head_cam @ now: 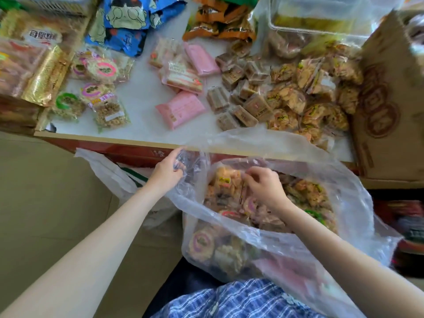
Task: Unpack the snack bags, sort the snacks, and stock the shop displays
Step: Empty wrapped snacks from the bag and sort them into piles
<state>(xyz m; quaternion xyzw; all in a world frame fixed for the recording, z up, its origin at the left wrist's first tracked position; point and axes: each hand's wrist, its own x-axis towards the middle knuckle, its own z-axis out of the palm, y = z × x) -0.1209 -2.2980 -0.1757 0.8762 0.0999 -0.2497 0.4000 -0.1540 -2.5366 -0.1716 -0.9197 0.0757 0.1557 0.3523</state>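
Left hand [168, 171] gripping bunched rim of clear plastic bag [325, 180], fingers curled into the film, holding the mouth apart just below the table edge. Right hand [263, 184] down inside the bag, fingers curled over mixed wrapped snacks [229, 198]; cannot tell if a packet is actually pinched. Bag sits low in front of a blue checked garment [241, 299], bulging with round and square packets.

White table top [142, 97] above, tan front edge, red panel under it. Sorted groups on top: round rice cakes with pink and green labels [98, 88] at left, pink wrapped packets [181, 109] at centre, brown square packets [241, 92] beside them, golden crisp packets [305, 97] heaped at right. Blue cartoon packs [128, 21] and orange packs [220, 21] along the far side. Gold foil pack [46, 76] at far left. Clear plastic tub [321, 17] top right. Cardboard box [390, 99] at right edge, touching the crisp heap. White plastic bag [107, 171] hanging below the table. Beige floor [46, 203] at left.
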